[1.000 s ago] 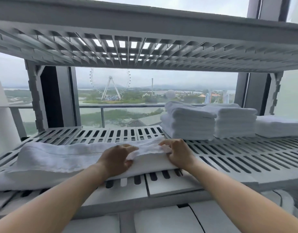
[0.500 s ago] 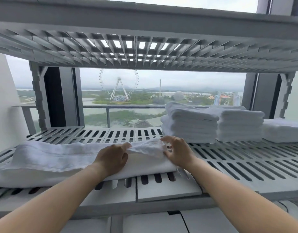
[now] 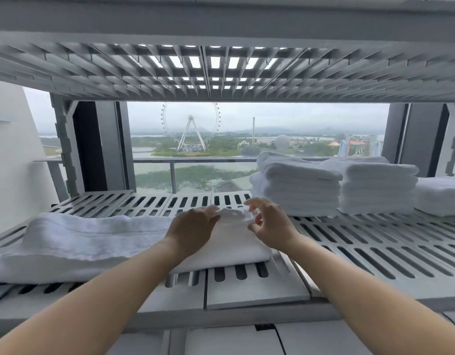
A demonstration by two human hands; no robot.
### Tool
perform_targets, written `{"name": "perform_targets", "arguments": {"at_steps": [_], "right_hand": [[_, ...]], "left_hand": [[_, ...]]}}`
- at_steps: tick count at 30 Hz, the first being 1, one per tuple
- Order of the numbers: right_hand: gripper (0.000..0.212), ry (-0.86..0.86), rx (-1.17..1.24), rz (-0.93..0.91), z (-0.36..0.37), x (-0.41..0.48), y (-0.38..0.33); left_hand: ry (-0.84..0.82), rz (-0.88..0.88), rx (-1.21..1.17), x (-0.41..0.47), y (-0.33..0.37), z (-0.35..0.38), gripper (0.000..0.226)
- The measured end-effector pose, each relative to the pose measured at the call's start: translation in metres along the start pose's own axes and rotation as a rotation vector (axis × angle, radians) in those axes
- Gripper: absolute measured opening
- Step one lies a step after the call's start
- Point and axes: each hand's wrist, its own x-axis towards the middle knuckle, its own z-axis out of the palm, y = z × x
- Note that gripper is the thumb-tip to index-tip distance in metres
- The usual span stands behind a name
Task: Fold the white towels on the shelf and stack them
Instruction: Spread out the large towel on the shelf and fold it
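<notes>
A long white towel [image 3: 93,239] lies lengthwise on the grey slotted shelf [image 3: 375,254], reaching from the left edge to the middle. My left hand [image 3: 193,230] rests on its right end, fingers closed on the raised top layer. Just to the right, my right hand [image 3: 271,225] hovers at the same corner with its fingers spread, fingertips at the cloth's edge. Two stacks of folded white towels [image 3: 298,188] [image 3: 375,185] stand at the back right.
A lower pile of folded towels [image 3: 441,196] sits at the far right. The upper shelf [image 3: 221,73] hangs low overhead. Shelf posts [image 3: 65,149] stand at the back corners before a window. White bins show below the shelf's front edge.
Both hands have moved back along the towel's right end, lifting its top layer. My right hand's fingers have spread apart and loosened from the cloth. The view has shifted slightly.
</notes>
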Motion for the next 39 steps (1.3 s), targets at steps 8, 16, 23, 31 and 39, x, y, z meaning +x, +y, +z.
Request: {"name": "perform_targets", "arguments": {"at_steps": [8,16,23,31,39], "right_hand": [[0.017,0.111,-0.128,-0.037,0.004,-0.001,0.002],[0.029,-0.210,-0.189,0.089,0.004,0.004,0.012],[0.064,-0.022,-0.090,-0.008,0.003,0.005,-0.004],[0.032,-0.075,-0.226,-0.192,0.005,-0.004,-0.038],[0.027,-0.209,-0.593,-0.227,-0.009,-0.011,-0.039]], "left_hand": [[0.036,-0.128,-0.050,0.003,-0.009,-0.001,0.029],[0.119,-0.107,-0.109,0.005,-0.002,-0.008,0.030],[-0.018,-0.017,-0.059,-0.004,0.000,-0.002,0.030],[-0.177,-0.048,-0.008,-0.015,-0.001,-0.002,0.041],[-0.219,-0.038,0.151,-0.037,-0.047,-0.024,0.061]]}}
